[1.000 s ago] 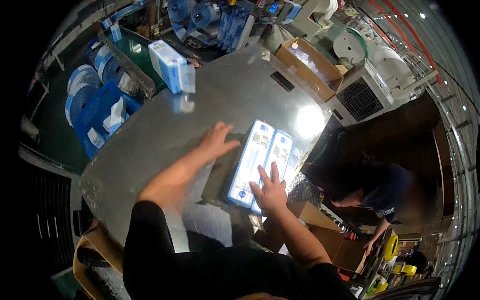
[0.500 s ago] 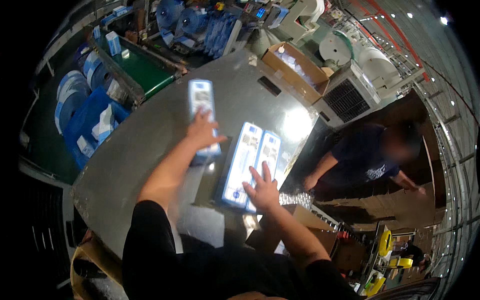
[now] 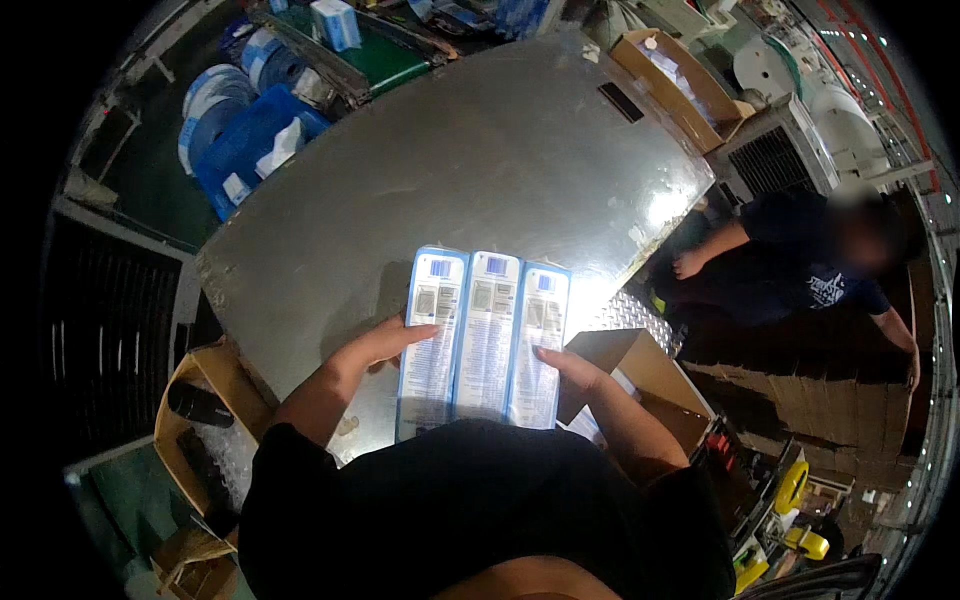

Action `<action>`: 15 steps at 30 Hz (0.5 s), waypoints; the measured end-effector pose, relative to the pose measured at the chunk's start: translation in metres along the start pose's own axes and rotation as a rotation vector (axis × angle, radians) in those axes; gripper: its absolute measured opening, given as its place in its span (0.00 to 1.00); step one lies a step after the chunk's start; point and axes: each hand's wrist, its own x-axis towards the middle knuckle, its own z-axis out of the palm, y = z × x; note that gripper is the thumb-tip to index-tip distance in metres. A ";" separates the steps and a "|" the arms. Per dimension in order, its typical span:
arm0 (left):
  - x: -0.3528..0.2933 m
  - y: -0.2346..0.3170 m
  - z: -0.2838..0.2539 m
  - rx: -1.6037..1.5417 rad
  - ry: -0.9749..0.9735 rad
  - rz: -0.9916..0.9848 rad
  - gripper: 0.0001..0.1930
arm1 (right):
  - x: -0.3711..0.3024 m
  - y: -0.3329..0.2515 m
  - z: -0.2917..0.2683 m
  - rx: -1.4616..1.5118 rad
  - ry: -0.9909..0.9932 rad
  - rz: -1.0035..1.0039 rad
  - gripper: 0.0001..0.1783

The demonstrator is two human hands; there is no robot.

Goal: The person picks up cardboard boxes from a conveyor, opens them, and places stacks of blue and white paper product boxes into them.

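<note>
Three long white packs with blue edges stand side by side in a tight row close to my body: a left pack [image 3: 436,320], a middle pack [image 3: 490,325] and a right pack [image 3: 542,310]. My left hand [image 3: 388,342] clasps the row's outer left side, thumb lying on the left pack. From the other side my right hand [image 3: 570,368] grips the right pack, its thumb on the printed face. Most other fingers are hidden behind the packs. Whether the packs rest on the metal table [image 3: 460,150] or are lifted I cannot tell.
An open carton [image 3: 650,365] stands at my right. Another carton [image 3: 672,85] and a dark flat object [image 3: 621,102] are at the far right. A green conveyor [image 3: 395,62] carries a pack [image 3: 336,25]. A person [image 3: 790,250] is beyond the table's right edge.
The separate left pack has been brought against the other two, making a row of three. Both hands have drawn in toward my body and now hold the row's sides. My view has shifted.
</note>
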 end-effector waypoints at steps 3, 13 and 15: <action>-0.003 -0.041 -0.002 -0.192 -0.029 -0.085 0.35 | 0.012 0.013 -0.008 -0.020 -0.026 -0.082 0.48; -0.046 0.057 0.126 0.342 0.066 0.564 0.35 | -0.171 -0.036 -0.008 -0.594 0.409 -0.696 0.34; -0.044 0.049 0.165 0.326 0.038 0.662 0.35 | -0.237 -0.034 -0.022 -0.697 0.504 -0.785 0.34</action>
